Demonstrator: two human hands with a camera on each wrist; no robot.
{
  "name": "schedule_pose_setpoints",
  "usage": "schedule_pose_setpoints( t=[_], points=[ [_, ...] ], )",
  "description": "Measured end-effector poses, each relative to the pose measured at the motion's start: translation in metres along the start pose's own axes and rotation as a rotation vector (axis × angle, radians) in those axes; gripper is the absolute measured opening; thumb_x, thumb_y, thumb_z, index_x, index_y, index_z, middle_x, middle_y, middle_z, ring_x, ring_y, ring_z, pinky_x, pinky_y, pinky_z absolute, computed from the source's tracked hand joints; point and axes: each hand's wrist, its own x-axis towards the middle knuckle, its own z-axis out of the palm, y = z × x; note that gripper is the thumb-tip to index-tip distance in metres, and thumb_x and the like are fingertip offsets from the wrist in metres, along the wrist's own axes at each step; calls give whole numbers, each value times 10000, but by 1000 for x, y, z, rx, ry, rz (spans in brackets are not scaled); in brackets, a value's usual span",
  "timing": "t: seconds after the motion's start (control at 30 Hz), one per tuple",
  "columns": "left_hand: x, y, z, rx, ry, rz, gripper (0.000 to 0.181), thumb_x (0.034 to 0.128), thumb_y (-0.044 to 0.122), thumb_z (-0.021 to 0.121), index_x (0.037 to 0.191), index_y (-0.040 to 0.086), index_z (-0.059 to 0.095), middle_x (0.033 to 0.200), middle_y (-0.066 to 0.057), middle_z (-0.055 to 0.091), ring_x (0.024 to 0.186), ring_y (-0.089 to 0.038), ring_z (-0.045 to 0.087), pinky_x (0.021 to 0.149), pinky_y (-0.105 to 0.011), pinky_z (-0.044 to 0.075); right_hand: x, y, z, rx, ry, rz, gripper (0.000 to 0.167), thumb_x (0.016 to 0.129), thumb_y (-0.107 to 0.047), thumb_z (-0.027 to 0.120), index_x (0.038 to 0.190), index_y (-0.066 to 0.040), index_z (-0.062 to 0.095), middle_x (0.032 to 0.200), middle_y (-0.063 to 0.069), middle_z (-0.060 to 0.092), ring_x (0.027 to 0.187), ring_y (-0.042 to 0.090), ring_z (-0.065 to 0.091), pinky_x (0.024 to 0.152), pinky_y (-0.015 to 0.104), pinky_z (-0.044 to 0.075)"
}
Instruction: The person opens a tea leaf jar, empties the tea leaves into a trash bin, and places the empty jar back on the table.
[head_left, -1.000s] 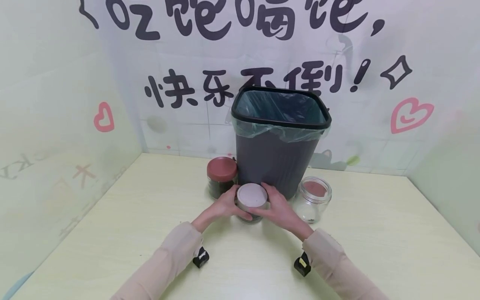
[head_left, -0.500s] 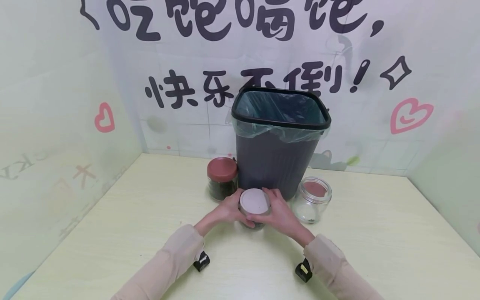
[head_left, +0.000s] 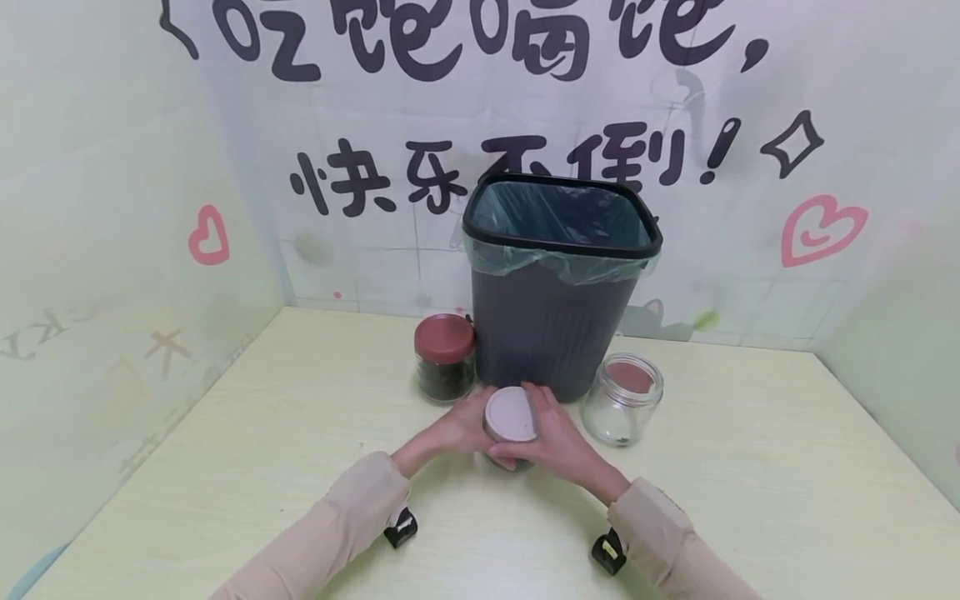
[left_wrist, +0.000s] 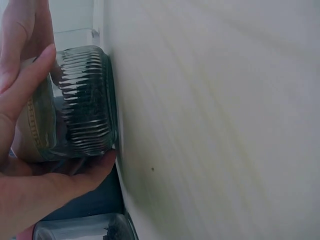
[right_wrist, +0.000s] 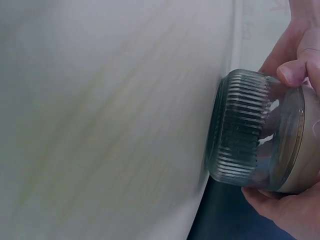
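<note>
In the head view, a glass jar with a pale lid stands in front of the bin, between both hands. My left hand grips the jar from the left, its thumb round the near side. From the right, my right hand holds the jar's top, partly covering the lid. Ribbed glass and dark contents show in the left wrist view. In the right wrist view the ribbed jar stands with its base at the tabletop; a right thumb and fingers lie around its lid end.
A dark bin with a bag liner stands behind the jar. To its left is a jar with a red lid and dark contents. An uncapped glass jar stands right of the bin. Walls border the pale table.
The ribbed jar and both hands have moved toward me and slightly right, away from the bin. My right hand now covers more of the lid's right edge. The other jars have not moved.
</note>
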Motion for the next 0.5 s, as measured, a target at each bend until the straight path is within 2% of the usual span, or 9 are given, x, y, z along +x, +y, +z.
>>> schedule_pose_setpoints(
  t=[0.23,0.5],
  points=[
    [-2,-1,2,1,-32,-2,790,498,187,867,1137,-16,449,1058,-115,567,976,-241,529,824,-336,420,-3,2,-2,-91,14,-105,783,641,-388,760,1201,57,442,1087,152,529,913,243,537,748,371,458],
    [-3,-2,4,1,-44,39,832,493,193,867,1211,26,480,1084,-84,589,1001,-221,531,847,-304,417,-8,3,-3,-120,40,-158,730,643,-376,751,1167,42,459,1033,124,558,851,217,555,707,349,470]
  ],
)
